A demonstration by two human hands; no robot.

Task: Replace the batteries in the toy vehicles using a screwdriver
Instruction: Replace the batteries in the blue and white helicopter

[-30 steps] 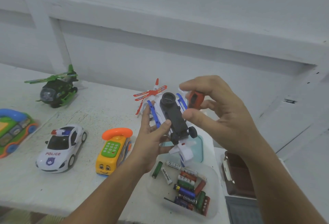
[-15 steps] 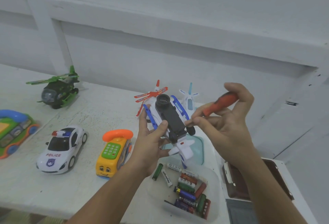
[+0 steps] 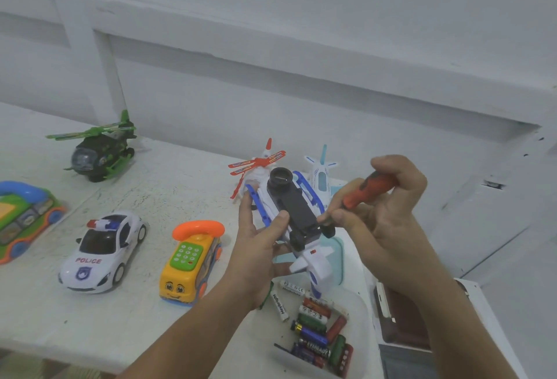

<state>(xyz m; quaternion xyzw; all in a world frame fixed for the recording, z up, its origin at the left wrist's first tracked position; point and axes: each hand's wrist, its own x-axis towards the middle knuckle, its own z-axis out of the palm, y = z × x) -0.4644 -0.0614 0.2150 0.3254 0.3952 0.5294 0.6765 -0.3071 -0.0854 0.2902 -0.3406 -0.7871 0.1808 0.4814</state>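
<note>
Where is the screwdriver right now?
Head view, right of centre: the right hand grips the screwdriver, angled down toward the black underside of the white helicopter held by the left hand.

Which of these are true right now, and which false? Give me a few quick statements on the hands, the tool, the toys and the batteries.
1. The left hand holds the white-and-blue helicopter with its black underside up. True.
2. The right hand grips an orange-handled screwdriver. True.
3. The police car lies inside the tub. False: it stands on the table, left of the tub.
4. The tub is empty. False: it holds many batteries.
5. The green helicopter stands on the table at the back left. True.
</note>
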